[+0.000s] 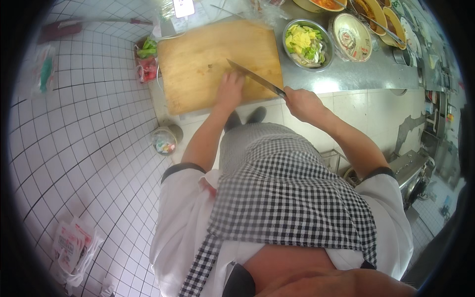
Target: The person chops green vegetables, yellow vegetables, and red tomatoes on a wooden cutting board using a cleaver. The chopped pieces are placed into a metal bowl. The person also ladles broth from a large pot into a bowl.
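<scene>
A wooden cutting board lies before me on the metal counter. In my right hand is the handle of a kitchen knife, beyond the board's near right edge. The blade slants up to the left over the board, its tip near the middle. My left hand is lowered over the near part of the board, fingers bent and close beside the blade. Whatever may be under those fingertips is hidden. To the board's right stands a metal bowl of sliced yellow and green vegetables with some whitish pieces.
A patterned bowl in clear plastic and several yellow bowls of food stand on the metal counter at right. Green vegetables and a red bag are left of the board. A waste bin stands by the tiled wall.
</scene>
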Demonstrator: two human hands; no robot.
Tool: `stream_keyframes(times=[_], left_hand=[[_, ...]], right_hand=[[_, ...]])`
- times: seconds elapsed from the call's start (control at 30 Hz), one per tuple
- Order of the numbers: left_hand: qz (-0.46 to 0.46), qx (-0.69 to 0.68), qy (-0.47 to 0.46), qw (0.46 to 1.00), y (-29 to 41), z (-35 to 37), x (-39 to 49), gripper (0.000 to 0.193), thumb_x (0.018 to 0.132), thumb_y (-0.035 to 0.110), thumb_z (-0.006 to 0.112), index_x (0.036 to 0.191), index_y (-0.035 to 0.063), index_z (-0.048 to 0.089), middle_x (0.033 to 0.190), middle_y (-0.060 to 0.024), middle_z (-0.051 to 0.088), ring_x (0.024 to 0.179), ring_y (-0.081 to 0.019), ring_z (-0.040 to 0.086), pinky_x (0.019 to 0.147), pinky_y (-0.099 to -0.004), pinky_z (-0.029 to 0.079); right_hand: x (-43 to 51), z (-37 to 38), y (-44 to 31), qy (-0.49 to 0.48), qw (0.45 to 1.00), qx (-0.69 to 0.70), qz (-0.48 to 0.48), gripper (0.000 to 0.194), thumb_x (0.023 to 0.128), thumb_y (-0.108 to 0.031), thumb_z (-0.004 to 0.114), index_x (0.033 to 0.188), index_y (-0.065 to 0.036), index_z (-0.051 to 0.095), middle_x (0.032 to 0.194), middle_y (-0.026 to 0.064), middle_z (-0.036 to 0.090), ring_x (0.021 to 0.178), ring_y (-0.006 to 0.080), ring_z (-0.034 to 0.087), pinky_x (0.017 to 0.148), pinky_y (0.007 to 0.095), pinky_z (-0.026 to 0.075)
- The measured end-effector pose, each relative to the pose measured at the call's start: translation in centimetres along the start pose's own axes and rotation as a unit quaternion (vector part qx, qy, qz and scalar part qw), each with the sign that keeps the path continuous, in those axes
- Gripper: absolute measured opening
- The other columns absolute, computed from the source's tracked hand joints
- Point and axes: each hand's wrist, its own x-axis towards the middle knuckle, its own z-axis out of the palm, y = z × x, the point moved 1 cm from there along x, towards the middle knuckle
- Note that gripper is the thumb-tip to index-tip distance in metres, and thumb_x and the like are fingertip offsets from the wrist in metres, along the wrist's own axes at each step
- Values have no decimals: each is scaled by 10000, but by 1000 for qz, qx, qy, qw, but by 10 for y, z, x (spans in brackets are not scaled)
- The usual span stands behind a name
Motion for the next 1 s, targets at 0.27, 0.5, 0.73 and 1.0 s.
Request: stream_keyframes(times=[0.27,0.5,0.73,1.0], left_hand=[[1,-5,11,1000,0,-5,-2,341,823,71,623,1163,50,650,1246,-172,580,1113,-391,539,963,-448,491],[26,4,60,998,-2,-5,-3,325,824,71,617,1145,29,641,1175,-183,587,1076,-388,547,893,-448,507],[-6,-2,-4,1000,2,-11,-5,296,852,69,590,1138,22,650,1207,-184,594,1097,-386,568,916,-450,523],[-4,-33,47,998,5,-12,-7,233,846,68,619,1073,30,651,1161,-169,600,1074,-368,575,868,-447,529]], right_hand=[[-3,-19,-17,-46,998,38,8,177,1002,-191,521,1027,-19,555,794,234,685,761,446,681,693,564,536],[12,-7,-12,-31,999,14,-20,190,1006,-195,500,1046,-23,569,817,233,693,780,443,684,702,551,541],[8,-7,-17,-31,999,39,-9,176,991,-189,527,1028,-20,560,813,229,696,783,440,685,711,555,537],[9,-9,-19,-39,996,73,-32,162,992,-195,531,1007,-35,557,757,216,683,730,433,680,657,551,532]])
